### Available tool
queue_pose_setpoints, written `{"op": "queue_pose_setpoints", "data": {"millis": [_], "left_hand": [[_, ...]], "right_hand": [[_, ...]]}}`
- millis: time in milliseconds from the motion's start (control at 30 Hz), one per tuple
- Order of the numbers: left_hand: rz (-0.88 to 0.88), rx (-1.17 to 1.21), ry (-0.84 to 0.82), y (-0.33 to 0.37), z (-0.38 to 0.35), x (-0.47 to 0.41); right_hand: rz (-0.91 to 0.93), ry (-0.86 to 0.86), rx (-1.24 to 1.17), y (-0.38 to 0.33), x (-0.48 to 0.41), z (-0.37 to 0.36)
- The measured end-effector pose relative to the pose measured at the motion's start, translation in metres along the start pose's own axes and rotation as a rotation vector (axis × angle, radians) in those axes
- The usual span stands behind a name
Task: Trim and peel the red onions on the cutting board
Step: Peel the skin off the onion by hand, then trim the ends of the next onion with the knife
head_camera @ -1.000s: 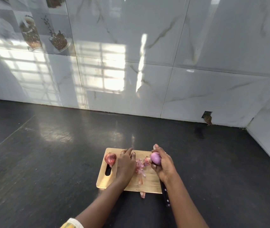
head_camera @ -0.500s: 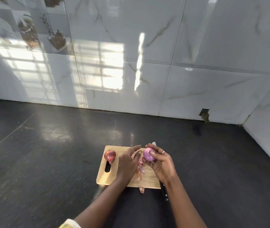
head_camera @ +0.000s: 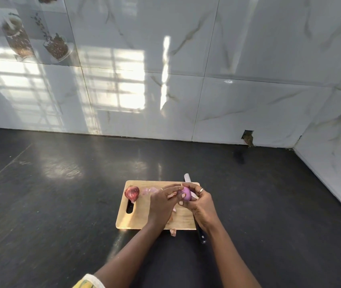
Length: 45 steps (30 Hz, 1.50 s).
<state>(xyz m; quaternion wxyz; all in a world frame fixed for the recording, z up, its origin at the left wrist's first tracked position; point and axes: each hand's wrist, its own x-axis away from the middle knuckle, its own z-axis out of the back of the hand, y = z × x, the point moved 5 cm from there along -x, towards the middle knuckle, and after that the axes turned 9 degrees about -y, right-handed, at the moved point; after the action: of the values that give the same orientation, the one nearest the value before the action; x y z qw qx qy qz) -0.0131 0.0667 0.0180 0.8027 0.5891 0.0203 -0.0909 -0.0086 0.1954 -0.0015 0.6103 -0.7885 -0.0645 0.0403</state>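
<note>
- Right hand (head_camera: pixel 201 206) is cupping the pale peeled onion (head_camera: pixel 186 193) over the cutting board's (head_camera: pixel 138 219) far right corner, grip curled round it.
- Left hand (head_camera: pixel 161 204) is pinching at that onion's top with its fingertips.
- Unpeeled red onion (head_camera: pixel 132 193) is sitting at the board's far left corner.
- Peel scraps (head_camera: pixel 149 191) are lying beside it.
- Knife (head_camera: pixel 187 177) is lying along the board's right edge, partly hidden under the right hand.
- Dark desk (head_camera: pixel 61 204) is carrying the board.

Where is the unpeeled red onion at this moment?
In the head view, the unpeeled red onion lies at the left end of the cutting board, just above its handle slot, left of the left hand and not touching it.
</note>
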Motion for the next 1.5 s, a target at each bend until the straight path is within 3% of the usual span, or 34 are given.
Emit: {"op": "queue_pose_setpoints", "data": {"millis": [233, 333, 433, 600, 867, 1133, 1200, 1300, 1367, 1500], "left_hand": [[0.304, 0.534, 0.057, -0.018, -0.003, -0.001], [0.306, 0.478, 0.112, -0.021, 0.004, -0.004], [0.267, 0.426, 0.179, -0.026, 0.014, -0.006], [0.251, 0.481, 0.273, -0.034, 0.023, -0.006], [0.214, 0.264, 0.311, -0.035, 0.031, -0.002], [0.14, -0.006, 0.379, -0.037, 0.043, 0.002], [0.05, -0.062, 0.306, -0.034, 0.041, 0.004], [-0.282, -0.336, -0.096, -0.018, 0.02, 0.01], [-0.321, -0.512, -0.393, -0.016, 0.003, 0.017], [-0.341, -0.933, -0.687, -0.025, -0.012, 0.026]], "right_hand": [[-0.031, 0.056, 0.017, 0.002, 0.003, 0.004], [-0.071, 0.161, -0.001, 0.004, 0.001, 0.012], [-0.075, 0.225, 0.263, 0.001, -0.001, 0.018], [-0.139, 0.153, 0.69, 0.002, -0.003, 0.013], [-0.175, 0.128, 0.937, 0.01, -0.005, 0.01], [-0.171, 0.119, 0.97, 0.015, -0.009, 0.008], [-0.184, 0.126, 0.978, 0.015, -0.01, 0.009], [-0.188, 0.114, 0.955, 0.014, -0.01, 0.014], [-0.19, 0.096, 0.929, 0.013, -0.009, 0.014], [-0.181, 0.149, 0.834, 0.009, -0.005, 0.016]]}}
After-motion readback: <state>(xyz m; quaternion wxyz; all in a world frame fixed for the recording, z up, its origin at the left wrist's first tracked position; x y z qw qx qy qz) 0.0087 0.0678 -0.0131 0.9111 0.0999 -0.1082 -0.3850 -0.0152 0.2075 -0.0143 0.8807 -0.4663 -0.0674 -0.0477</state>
